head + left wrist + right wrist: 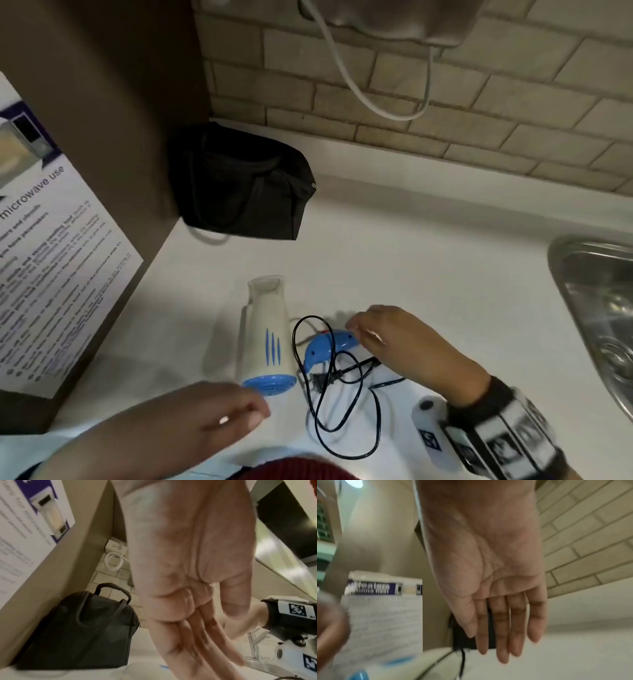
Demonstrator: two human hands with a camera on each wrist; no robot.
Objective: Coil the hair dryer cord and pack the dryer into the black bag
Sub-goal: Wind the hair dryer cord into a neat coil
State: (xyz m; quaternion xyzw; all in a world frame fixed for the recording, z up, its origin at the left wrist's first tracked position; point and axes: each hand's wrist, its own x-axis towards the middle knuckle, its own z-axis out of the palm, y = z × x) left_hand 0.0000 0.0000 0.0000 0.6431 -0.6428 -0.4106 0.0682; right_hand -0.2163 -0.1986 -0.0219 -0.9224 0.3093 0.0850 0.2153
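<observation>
The hair dryer lies on the white counter, a cream barrel with blue stripes and a blue rear grille. Its blue folding handle points right. The black cord sprawls in loose loops in front of it, with the plug among them. My right hand reaches over the blue handle with straight fingers and grips nothing. My left hand hovers just in front of the dryer's blue grille with flat fingers, empty. The black bag stands in the back corner.
A brown cabinet side with a microwave-use notice walls off the left. A steel sink with a faucet lies to the right. A white cable hangs on the tiled wall behind, below a socket.
</observation>
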